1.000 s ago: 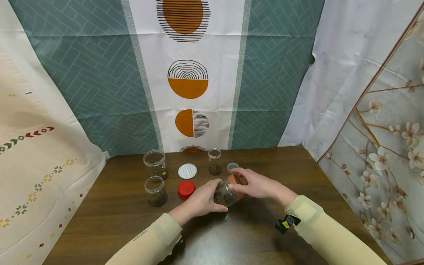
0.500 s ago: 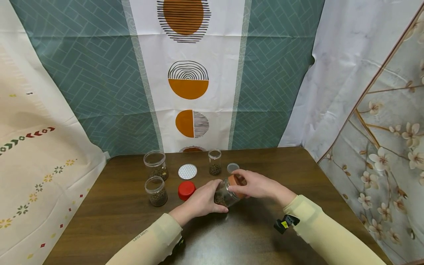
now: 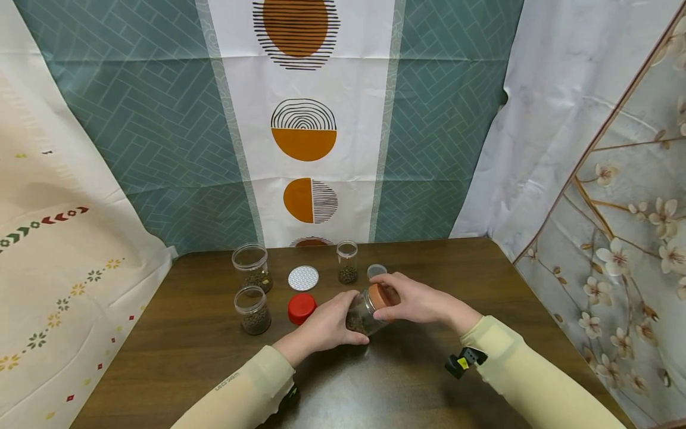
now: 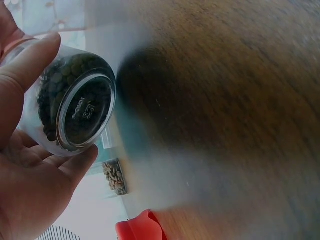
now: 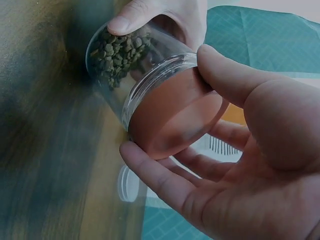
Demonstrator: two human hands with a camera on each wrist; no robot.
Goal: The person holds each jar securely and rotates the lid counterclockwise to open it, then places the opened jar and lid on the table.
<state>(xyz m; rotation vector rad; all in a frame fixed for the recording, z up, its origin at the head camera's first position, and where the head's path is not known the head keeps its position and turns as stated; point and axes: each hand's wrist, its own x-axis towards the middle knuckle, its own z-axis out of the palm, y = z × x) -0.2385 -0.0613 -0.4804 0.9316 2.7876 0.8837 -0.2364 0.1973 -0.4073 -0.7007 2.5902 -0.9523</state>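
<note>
My left hand (image 3: 327,325) clamps the tilted jar (image 3: 363,311) at frame centre. My right hand (image 3: 412,298) curls round its orange lid (image 3: 382,295). Lid seated; whether fully tightened, I cannot tell.

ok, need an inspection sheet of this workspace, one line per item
Surface: dark wood table, bare at the front.
Job's things: tilted jar of dark pellets, orange lid on its mouth.
Clutter: three open jars, red lid, white lid, small clear lid.
Grippers: left hand grips the jar body; right hand grips the orange lid.
Cables: nothing seen.
Surroundings: patterned cloth backdrops all round.
</note>
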